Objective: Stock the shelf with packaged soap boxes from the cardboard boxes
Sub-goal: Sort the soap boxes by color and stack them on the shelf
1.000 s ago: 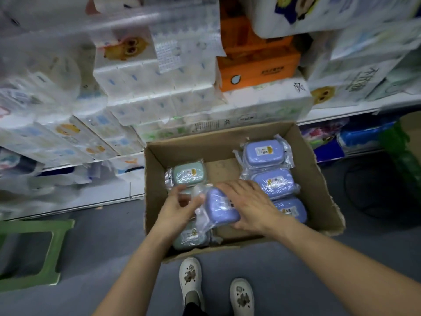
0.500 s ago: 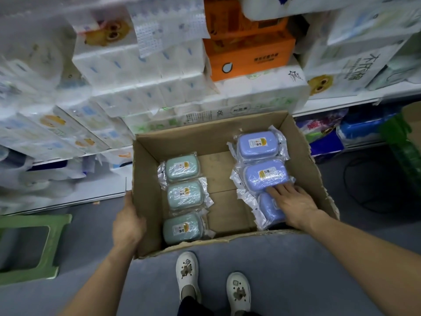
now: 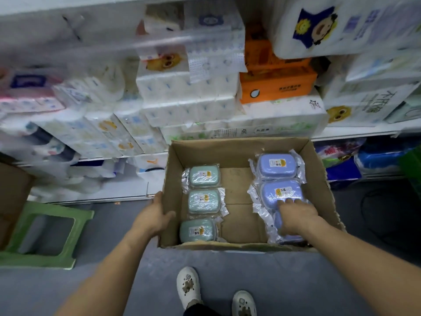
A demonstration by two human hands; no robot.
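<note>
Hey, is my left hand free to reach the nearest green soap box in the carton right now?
Probably yes. The left hand grips only the cardboard box's left wall, and the nearest green soap box lies just inside it, uncovered. The right hand rests on the blue soap boxes across the box.

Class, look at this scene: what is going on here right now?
A person stands over an open cardboard box on the floor. The left hand holds its left wall; the right hand rests on the blue soap boxes on the right. Three green soap boxes lie in a row on the left.
</note>
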